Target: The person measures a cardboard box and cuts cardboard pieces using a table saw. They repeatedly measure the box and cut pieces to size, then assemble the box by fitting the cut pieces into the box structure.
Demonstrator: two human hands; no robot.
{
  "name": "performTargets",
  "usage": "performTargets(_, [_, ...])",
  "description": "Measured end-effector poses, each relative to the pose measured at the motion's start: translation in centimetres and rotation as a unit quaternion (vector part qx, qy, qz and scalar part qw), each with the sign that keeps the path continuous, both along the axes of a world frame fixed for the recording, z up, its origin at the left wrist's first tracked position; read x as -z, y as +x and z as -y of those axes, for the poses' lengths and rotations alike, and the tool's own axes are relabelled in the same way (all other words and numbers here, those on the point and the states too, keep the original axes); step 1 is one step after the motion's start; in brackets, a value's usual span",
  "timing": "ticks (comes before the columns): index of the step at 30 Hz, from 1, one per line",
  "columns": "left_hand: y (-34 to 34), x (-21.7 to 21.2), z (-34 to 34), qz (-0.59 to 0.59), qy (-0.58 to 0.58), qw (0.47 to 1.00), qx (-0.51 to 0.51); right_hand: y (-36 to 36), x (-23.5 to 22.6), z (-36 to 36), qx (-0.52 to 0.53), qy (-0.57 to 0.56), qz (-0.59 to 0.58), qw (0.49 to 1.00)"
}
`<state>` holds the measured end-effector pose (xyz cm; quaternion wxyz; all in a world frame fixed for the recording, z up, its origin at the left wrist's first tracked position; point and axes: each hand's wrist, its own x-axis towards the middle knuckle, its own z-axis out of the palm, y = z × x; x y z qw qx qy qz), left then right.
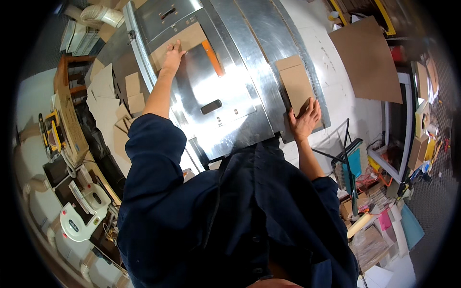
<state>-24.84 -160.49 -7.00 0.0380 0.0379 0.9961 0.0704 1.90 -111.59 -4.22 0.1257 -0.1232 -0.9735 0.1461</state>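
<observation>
My left hand point(173, 56) lies with fingers spread on the near edge of a brown board point(189, 38), which rests flat on a shiny metal machine table point(221, 91). At the board's right end an orange strip point(212, 57) points toward me. On the table's right side is a narrow brown board point(294, 81), with a seam or second piece across its far end. My right hand point(305, 120) spans its near end, thumb at the left edge and fingers at the right. The undersides of both boards are hidden.
A metal rail point(140, 48) with a scale runs along the table's left. Brown and pale board offcuts point(105, 89) lie beyond it. On the right, a large brown panel point(370, 60) leans by a frame, and a folding stand point(353, 161) with teal fabric stands near my right arm.
</observation>
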Motion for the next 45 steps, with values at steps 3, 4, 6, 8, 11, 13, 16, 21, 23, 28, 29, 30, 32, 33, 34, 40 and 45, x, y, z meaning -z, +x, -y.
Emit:
performTargets(3, [-2.3, 0.2, 1.2, 0.023, -0.008, 1.0, -0.009, 0.0, 0.0, 0.1, 0.003, 0.0, 0.008, 1.0])
performTargets(4, [-2.9, 0.3, 1.5, 0.023, -0.004, 1.0, -0.007, 0.0, 0.0, 0.1, 0.003, -0.001, 0.012, 1.0])
performTargets(6, [-4.7, 0.6, 2.5, 0.02, 0.002, 1.0, -0.003, -0.1, -0.2, 0.2, 0.006, -0.006, 0.015, 1.0])
performTargets(8, [-6.0, 0.3, 3.6, 0.023, 0.006, 0.999, 0.021, -0.1, -0.3, 0.2, 0.002, -0.01, 0.013, 1.0])
performTargets(11, [-7.3, -0.5, 5.9, 0.065, 0.009, 0.996, 0.054, -0.4, -0.6, 0.2, -0.009, -0.007, -0.004, 1.0])
performTargets(13, [-7.6, -1.7, 3.6, 0.083, -0.035, 0.994, 0.063, -0.5, -1.8, 0.9, 0.017, 0.016, -0.02, 1.0])
performTargets(16, [-7.4, -2.7, 4.0, 0.028, -0.12, 0.988, 0.093, -0.2, -2.9, 5.0, -0.078, -0.119, -0.015, 0.99])
performTargets(21, [-8.2, -3.6, 5.0, -0.035, -0.182, 0.981, 0.066, -6.5, -1.7, 18.1, -0.153, -0.278, 0.03, 0.948])
performTargets(23, [-8.4, -6.1, 5.7, -0.075, -0.141, 0.984, 0.084, -9.3, -0.8, 20.6, -0.135, -0.273, 0.028, 0.952])
performTargets(28, [-4.3, -11.0, 4.6, -0.12, -0.022, 0.992, -0.029, -11.7, 0.1, 22.9, -0.096, -0.192, 0.021, 0.977])
performTargets(29, [-2.4, -12.0, 3.9, -0.129, 0.069, 0.988, -0.05, -11.7, 0.3, 23.0, -0.09, -0.185, 0.009, 0.979])
performTargets(30, [-0.7, -12.6, 3.9, -0.128, 0.093, 0.984, -0.076, -11.7, 0.3, 23.2, -0.089, -0.185, 0.009, 0.979])
performTargets(32, [2.9, -12.6, 4.1, -0.126, 0.141, 0.973, -0.13, -11.5, 0.2, 23.5, -0.089, -0.187, 0.01, 0.978])
performTargets(33, [4.4, -12.7, 3.8, -0.129, 0.166, 0.966, -0.149, -11.3, 0.5, 23.4, -0.076, -0.2, 0.003, 0.977])
performTargets(34, [6.0, -12.7, 3.3, -0.131, 0.19, 0.958, -0.167, -10.8, 0.8, 23.2, -0.063, -0.214, -0.003, 0.975])
performTargets(40, [17.2, -12.2, 1.9, -0.183, 0.328, 0.89, -0.259, -3.3, -1.9, 18.4, 0.099, -0.489, 0.061, 0.865])
performTargets(45, [23.4, -13.1, -6.2, -0.183, 0.456, 0.816, -0.303, -19.0, -6.5, 11.8, 0.082, -0.513, -0.098, 0.849])
